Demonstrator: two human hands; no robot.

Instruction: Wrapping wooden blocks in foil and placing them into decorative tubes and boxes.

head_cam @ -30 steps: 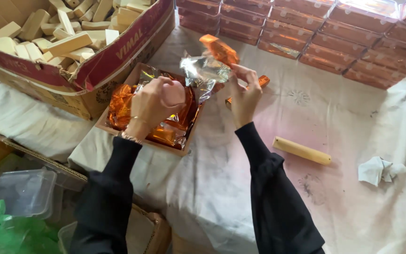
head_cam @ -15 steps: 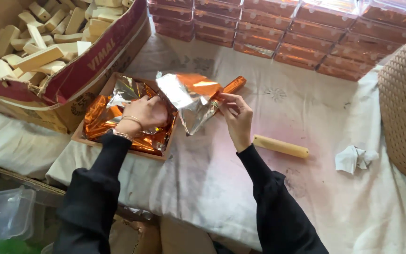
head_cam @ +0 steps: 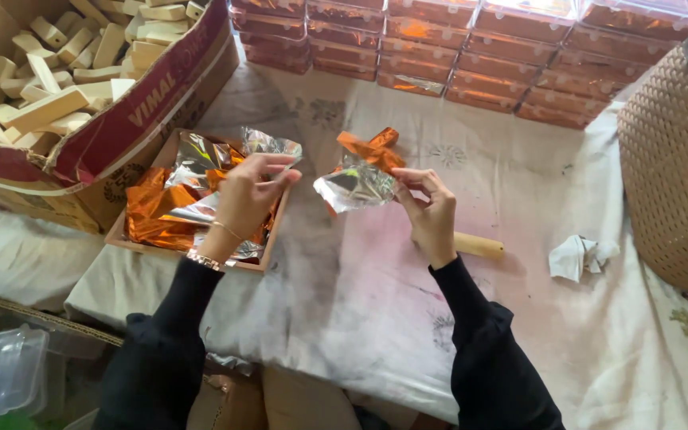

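1. Your right hand (head_cam: 431,211) has its fingers pinching a crumpled foil sheet (head_cam: 357,181), orange one side, silver the other, held just above the tabletop (head_cam: 360,295).
2. Your left hand (head_cam: 247,195) pinches another foil piece (head_cam: 268,146) over the tray (head_cam: 201,248) of foil.
3. A wooden stick (head_cam: 479,245) lies right behind your right wrist.

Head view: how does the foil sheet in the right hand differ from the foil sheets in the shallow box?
The foil sheet in the right hand is single, lifted above the cloth and pinched by the fingers; the foil sheets in the shallow box lie piled and crumpled. The held one shows mostly its silver side, the pile mostly orange. The left hand is over the pile. Both are shiny, orange and silver.
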